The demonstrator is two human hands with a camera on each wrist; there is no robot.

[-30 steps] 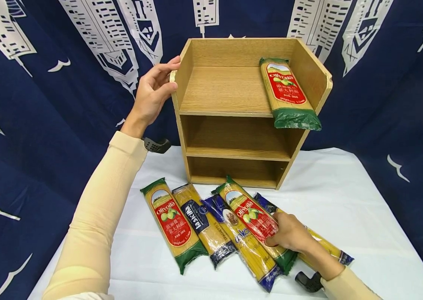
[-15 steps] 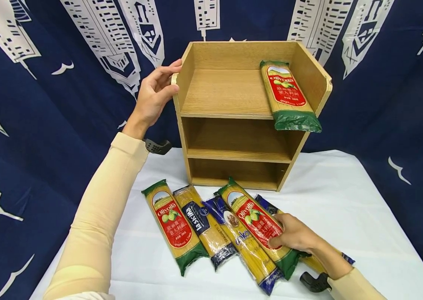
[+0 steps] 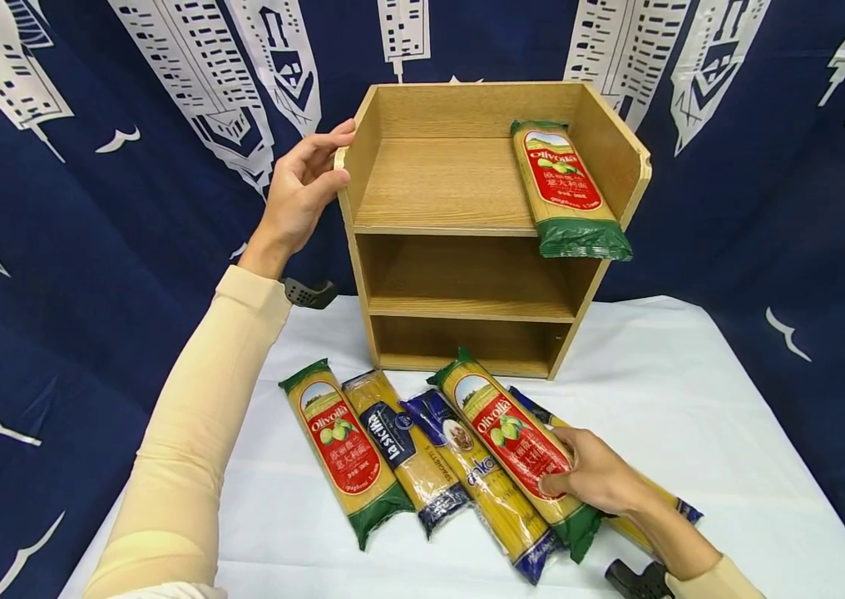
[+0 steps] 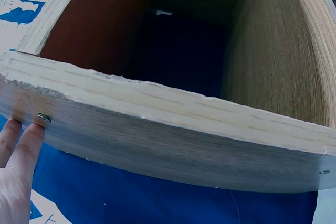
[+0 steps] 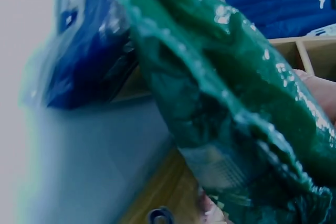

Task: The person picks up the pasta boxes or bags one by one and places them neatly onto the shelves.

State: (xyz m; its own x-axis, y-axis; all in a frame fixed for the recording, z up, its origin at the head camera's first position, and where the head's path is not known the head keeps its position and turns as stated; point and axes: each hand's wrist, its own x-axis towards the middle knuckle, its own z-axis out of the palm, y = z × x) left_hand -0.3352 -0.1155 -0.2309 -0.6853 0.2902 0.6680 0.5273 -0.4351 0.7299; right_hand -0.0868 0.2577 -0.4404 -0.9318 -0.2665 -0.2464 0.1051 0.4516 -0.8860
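Note:
My left hand (image 3: 301, 185) rests with nearly straight fingers (image 4: 21, 148) on the outer left wall of a wooden three-level shelf unit (image 3: 437, 179). My right hand (image 3: 589, 478) grips the lower part of a green-ended Olivoila spaghetti pack (image 3: 501, 426), which lies slanted across other packs on the white table. In the right wrist view the held spaghetti pack's green end (image 5: 236, 108) fills the frame, with a blue pack (image 5: 86, 61) behind it. A second Olivoila pack (image 3: 563, 187) lies on the top shelf at the right, its end hanging over the front edge.
On the white tablecloth (image 3: 692, 416) in front of the shelf lie another Olivoila pack (image 3: 340, 449), a dark-labelled pack (image 3: 400, 445), a blue pack (image 3: 478, 487) and one more under my right hand (image 3: 535, 408). The two lower shelves hold nothing. A blue patterned curtain hangs behind.
My right hand has closed a little more around the lower part of the green-ended pack. My left hand has stayed on the shelf wall.

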